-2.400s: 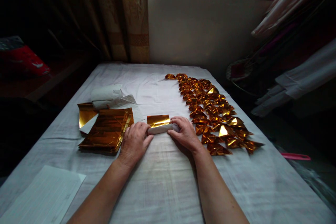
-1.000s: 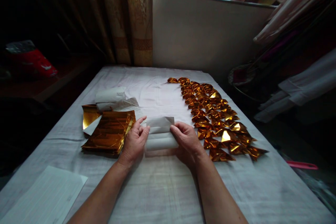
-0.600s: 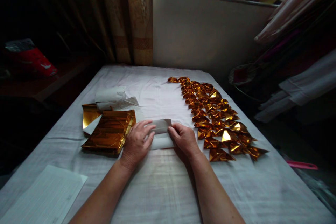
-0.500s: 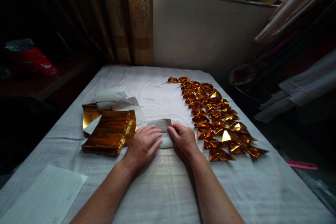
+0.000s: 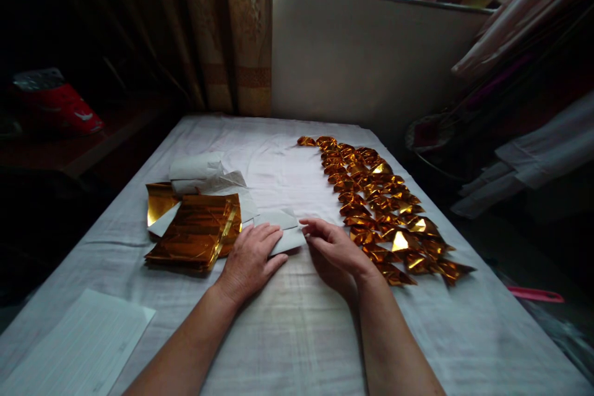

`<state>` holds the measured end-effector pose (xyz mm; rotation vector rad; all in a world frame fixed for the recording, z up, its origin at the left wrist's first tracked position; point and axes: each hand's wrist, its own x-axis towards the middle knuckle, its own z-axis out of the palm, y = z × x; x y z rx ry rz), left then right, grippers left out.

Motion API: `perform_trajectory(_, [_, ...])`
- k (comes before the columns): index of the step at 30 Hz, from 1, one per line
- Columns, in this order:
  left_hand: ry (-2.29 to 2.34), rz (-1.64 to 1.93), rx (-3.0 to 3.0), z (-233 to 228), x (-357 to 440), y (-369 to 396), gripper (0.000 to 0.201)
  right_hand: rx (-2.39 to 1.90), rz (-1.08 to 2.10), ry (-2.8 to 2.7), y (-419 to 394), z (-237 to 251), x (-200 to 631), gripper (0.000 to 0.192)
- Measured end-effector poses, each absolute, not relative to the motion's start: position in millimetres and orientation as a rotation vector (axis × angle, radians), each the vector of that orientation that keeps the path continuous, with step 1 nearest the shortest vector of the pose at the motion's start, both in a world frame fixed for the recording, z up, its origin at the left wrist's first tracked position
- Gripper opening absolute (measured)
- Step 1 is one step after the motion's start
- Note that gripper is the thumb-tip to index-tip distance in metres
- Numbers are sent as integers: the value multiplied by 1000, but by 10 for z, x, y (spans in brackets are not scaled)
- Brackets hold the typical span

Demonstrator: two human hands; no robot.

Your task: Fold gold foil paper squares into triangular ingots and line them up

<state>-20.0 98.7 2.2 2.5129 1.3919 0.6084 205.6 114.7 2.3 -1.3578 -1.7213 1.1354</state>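
Observation:
My left hand (image 5: pixel 252 258) lies flat, palm down, pressing a folded paper (image 5: pixel 284 230) whose white side faces up. My right hand (image 5: pixel 335 250) sits just right of that paper, fingers curled, fingertips at its right edge. A stack of gold foil sheets (image 5: pixel 195 230) lies directly left of my left hand. Several folded gold pieces (image 5: pixel 377 197) run in rows from beside my right hand toward the far end of the white cloth-covered table (image 5: pixel 288 328).
Crumpled white paper (image 5: pixel 199 172) sits behind the foil stack. A white lined sheet (image 5: pixel 78 346) lies at the near left corner. A curtain (image 5: pixel 232 31) and a pale wall (image 5: pixel 362 55) stand behind the table. A red object (image 5: pixel 60 108) rests far left.
The sheet went from a gold-faced roll to a flat white-sided fold. My left hand slid over it and flattened; my right hand shifted to its right edge.

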Motion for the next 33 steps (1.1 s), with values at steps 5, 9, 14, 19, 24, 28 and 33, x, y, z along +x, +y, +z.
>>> perform_trajectory(5, [1385,658,2513,-25,-215,1007,34,-1360,1134,-1808,1096,86,2039,51])
perform_trajectory(9, [1372,660,2507,-18,-218,1011,33,-1413,1066,-1894,1090,99,2000,35])
perform_trajectory(14, [1337,630,2513,31,-189,986,27,-1431,1012,-1970,1098,160,2027,20])
perform_trajectory(19, [1268,581,2516,80,-146,964,20,-1432,1025,-1994,1095,216,2031,20])
perform_trajectory(24, [1261,635,2446,98,-157,994,18,-1563,930,-1976,1108,149,1983,23])
perform_trajectory(28, [1336,732,2339,33,-195,1047,17,-1664,806,-1936,1113,100,1948,23])
perform_trajectory(33, [1381,906,2339,-130,-236,1103,30,-1711,602,-1958,1112,88,1906,21])
